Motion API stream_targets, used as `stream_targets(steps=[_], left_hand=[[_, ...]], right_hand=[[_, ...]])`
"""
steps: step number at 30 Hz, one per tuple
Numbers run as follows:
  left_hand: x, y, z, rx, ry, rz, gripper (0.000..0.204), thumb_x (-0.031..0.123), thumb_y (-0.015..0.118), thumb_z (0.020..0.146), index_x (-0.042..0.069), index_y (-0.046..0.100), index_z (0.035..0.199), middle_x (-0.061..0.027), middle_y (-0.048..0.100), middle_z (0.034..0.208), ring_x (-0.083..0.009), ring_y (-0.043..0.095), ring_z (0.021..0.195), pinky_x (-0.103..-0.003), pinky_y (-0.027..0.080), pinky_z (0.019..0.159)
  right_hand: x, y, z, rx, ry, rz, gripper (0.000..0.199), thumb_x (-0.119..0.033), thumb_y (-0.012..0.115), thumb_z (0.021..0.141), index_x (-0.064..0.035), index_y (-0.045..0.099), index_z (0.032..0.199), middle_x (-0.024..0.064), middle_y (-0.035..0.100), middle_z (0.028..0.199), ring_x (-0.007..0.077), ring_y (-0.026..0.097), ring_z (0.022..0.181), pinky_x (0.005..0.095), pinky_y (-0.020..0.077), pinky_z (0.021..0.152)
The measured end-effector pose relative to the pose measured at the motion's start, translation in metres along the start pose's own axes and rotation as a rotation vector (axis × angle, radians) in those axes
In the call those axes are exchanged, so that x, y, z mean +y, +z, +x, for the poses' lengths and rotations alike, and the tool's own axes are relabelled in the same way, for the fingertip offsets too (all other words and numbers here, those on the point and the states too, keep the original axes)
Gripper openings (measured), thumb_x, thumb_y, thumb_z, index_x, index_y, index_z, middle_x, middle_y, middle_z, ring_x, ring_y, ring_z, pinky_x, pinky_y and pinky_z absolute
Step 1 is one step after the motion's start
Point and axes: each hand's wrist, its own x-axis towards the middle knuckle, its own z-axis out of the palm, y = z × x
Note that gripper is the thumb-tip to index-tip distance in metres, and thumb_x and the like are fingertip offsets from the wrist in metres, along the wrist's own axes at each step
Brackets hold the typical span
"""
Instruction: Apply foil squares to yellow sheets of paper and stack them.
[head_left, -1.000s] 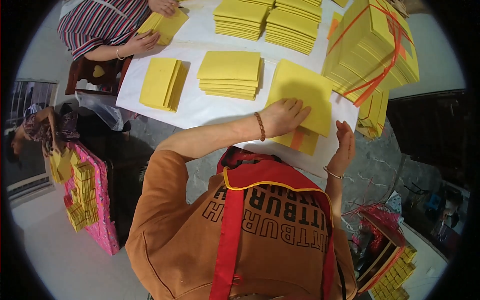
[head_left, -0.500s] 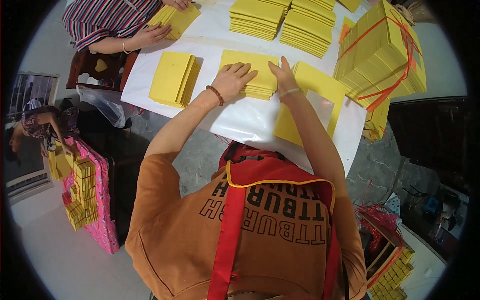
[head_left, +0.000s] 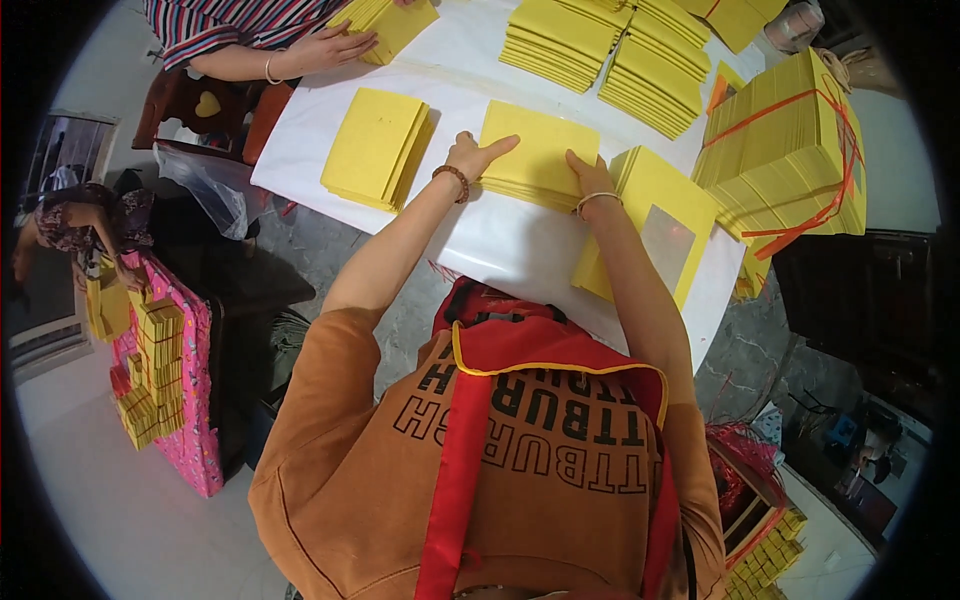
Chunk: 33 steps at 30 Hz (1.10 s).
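Both hands are squaring up the middle yellow paper stack (head_left: 535, 155) on the white table (head_left: 480, 240): left hand (head_left: 472, 155) fingers loose and flat on its edge, right hand (head_left: 590, 180) looks curled around the other side, hard to tell. Push unevenly and the top sheets could fan out into the neighbouring stack (head_left: 660, 215).

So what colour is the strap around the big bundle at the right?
Orange, crossing the yellow bundle; the head view shows it clearly.

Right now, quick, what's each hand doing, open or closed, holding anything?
Left hand: open, fingers flat on the left edge of the small yellow paper stack.
Right hand: gripping that stack's right edge.
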Motion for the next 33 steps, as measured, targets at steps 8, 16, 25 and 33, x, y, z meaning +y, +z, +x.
stream_targets(steps=[8,16,25,33], left_hand=[[0.001,-0.012,0.011,-0.543,-0.164,-0.431,0.08,0.043,0.08,0.061,-0.017,0.049,0.105,-0.0222,0.062,0.093,-0.0239,0.065,0.08,-0.032,0.052,0.069],[-0.004,-0.006,0.0,-0.364,0.09,-0.526,0.075,0.03,0.081,0.062,-0.015,0.04,0.108,-0.0224,0.057,0.1,-0.0217,0.062,0.086,-0.029,0.053,0.068],[-0.011,-0.018,-0.002,-0.162,0.496,-0.726,0.086,0.013,0.08,0.063,-0.001,0.02,0.124,-0.0164,0.045,0.116,-0.023,0.05,0.106,-0.035,0.045,0.088],[-0.036,-0.003,0.019,0.006,0.814,-0.048,0.134,0.013,0.086,0.052,0.001,-0.015,0.139,-0.022,0.036,0.131,-0.0364,0.037,0.121,-0.042,0.027,0.101]], right_hand=[[-0.006,-0.008,-0.005,-0.061,0.044,0.108,0.06,-0.02,0.071,0.075,-0.0017,0.043,0.124,0.0116,0.057,0.11,0.0233,0.059,0.093,0.0349,0.0489,0.077],[-0.017,0.003,-0.018,-0.032,0.136,0.17,0.059,-0.024,0.073,0.075,-0.0036,0.044,0.122,0.0107,0.058,0.11,0.0218,0.059,0.094,0.0343,0.049,0.079],[-0.068,-0.023,-0.004,-0.545,-0.054,-0.249,0.105,-0.017,0.077,0.068,-0.0106,0.003,0.143,0.013,0.038,0.135,0.0251,0.035,0.125,0.0362,0.0303,0.102],[-0.113,-0.024,0.048,-0.844,-0.404,-1.145,0.128,-0.018,0.083,0.057,-0.0109,-0.013,0.142,0.0196,0.037,0.134,0.0357,0.032,0.127,0.0392,0.0256,0.106]])
